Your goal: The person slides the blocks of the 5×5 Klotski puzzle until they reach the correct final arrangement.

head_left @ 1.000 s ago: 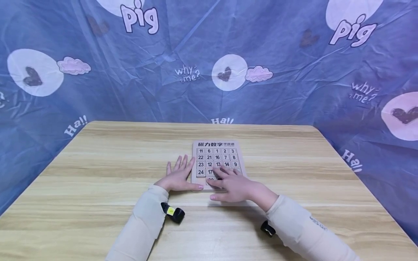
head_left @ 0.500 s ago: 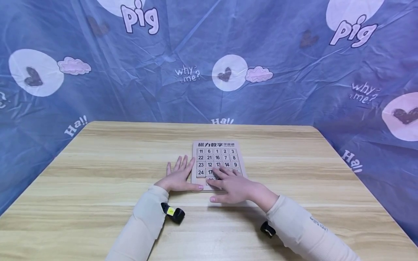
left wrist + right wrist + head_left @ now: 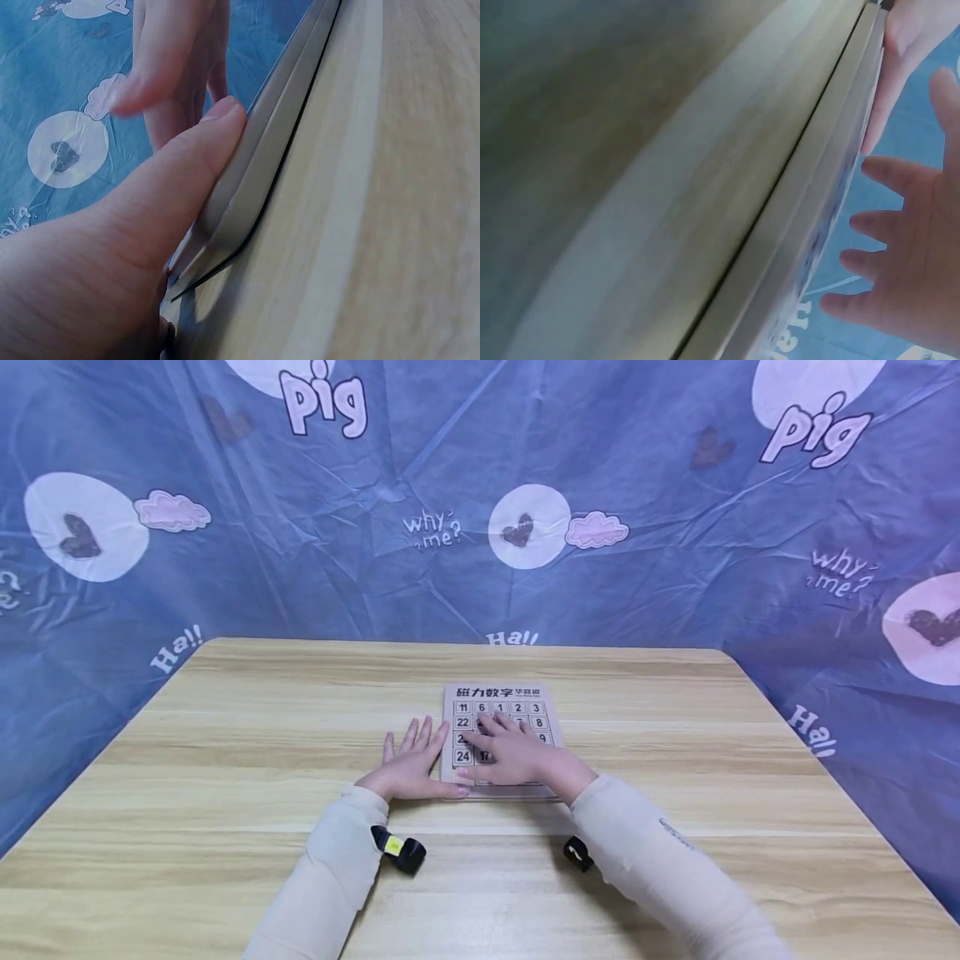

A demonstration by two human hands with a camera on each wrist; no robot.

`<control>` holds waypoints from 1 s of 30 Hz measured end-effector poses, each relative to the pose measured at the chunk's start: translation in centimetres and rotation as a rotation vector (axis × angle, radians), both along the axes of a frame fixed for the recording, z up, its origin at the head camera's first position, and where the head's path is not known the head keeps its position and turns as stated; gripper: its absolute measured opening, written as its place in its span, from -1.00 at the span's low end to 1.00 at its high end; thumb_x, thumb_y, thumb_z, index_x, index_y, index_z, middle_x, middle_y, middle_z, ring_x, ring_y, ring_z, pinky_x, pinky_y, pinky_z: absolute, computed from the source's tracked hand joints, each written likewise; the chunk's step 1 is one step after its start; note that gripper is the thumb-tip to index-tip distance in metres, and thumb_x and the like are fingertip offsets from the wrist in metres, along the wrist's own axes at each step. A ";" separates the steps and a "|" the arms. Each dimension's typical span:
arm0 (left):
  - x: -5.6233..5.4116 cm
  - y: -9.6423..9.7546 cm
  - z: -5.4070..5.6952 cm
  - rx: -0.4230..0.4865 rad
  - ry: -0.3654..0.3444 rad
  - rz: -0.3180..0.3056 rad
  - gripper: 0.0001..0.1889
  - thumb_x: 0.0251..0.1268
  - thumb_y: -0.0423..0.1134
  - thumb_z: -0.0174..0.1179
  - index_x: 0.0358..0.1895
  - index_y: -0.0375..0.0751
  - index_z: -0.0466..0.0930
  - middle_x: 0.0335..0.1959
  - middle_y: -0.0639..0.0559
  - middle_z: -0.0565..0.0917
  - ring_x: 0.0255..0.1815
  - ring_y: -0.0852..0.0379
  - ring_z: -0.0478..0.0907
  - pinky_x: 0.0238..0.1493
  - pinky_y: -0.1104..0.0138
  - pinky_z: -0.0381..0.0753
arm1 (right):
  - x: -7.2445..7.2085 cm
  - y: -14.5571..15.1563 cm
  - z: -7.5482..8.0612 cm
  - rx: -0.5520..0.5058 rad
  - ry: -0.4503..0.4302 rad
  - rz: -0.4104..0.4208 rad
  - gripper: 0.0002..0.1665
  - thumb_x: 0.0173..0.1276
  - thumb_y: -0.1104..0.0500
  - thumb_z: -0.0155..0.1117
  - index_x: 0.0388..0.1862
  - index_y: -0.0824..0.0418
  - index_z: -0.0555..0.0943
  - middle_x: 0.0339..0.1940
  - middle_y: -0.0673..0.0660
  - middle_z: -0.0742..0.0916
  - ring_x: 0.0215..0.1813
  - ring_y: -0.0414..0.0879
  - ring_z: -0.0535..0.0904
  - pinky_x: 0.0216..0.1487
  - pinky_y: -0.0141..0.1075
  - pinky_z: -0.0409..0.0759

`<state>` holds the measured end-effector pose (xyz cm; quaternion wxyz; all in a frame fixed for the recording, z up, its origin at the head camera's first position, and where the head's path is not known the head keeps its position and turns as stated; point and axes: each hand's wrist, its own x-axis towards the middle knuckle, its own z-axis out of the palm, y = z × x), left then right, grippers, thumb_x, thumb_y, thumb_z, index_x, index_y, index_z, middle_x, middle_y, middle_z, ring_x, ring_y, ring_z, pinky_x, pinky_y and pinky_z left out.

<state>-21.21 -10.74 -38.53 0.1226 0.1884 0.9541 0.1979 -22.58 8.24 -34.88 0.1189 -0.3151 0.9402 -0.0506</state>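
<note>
A number sliding puzzle (image 3: 495, 692) lies flat on the table, with rows of numbered square tiles and printed characters along its top. My left hand (image 3: 411, 774) rests beside its left edge with fingers spread. In the left wrist view the left thumb (image 3: 191, 154) lies on the puzzle's near rim (image 3: 262, 176). Over the middle tiles is my right hand (image 3: 513, 757), fingers spread, covering many of the numbers. The right wrist view has the right fingers (image 3: 877, 225) extended above the tile face; whether they touch it I cannot tell.
The wood-grain table (image 3: 262, 735) extends around the puzzle on every side. Behind it hangs a blue printed cloth (image 3: 637, 585). A small black wrist camera (image 3: 408, 855) sits at the left sleeve, another black device (image 3: 577, 853) at the right sleeve.
My right hand has moved left and farther up the board, from the lower right tiles to the middle ones. The left hand and the puzzle have stayed in place.
</note>
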 end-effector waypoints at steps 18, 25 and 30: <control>0.0 0.0 -0.1 -0.004 -0.003 0.000 0.13 -0.26 0.46 0.01 0.35 -0.04 -0.32 0.32 -0.16 -0.34 0.28 -0.07 -0.52 0.10 -0.08 -0.59 | -0.7 -0.7 -0.4 0.025 -0.020 -0.054 -0.11 0.10 -0.46 -0.25 0.32 -0.02 0.10 0.35 0.16 -0.02 0.31 0.18 -0.21 0.15 0.17 -0.16; -0.1 0.0 -0.2 -0.009 -0.001 -0.007 0.14 -0.25 0.43 0.05 0.35 -0.09 -0.31 0.32 -0.19 -0.34 0.28 -0.10 -0.52 0.10 -0.10 -0.57 | 0.2 -0.2 -0.4 0.011 -0.025 -0.012 -0.11 0.09 -0.47 -0.27 0.32 -0.02 0.12 0.36 0.14 -0.02 0.32 0.17 -0.22 0.15 0.17 -0.14; -0.1 -0.1 -0.2 -0.007 0.000 -0.014 0.13 -0.22 0.40 0.06 0.35 -0.10 -0.32 0.32 -0.20 -0.36 0.28 -0.11 -0.53 0.09 -0.10 -0.59 | 0.8 -0.2 -0.3 0.005 -0.033 0.003 -0.11 0.10 -0.46 -0.28 0.32 -0.01 0.12 0.36 0.13 -0.02 0.32 0.15 -0.20 0.16 0.15 -0.16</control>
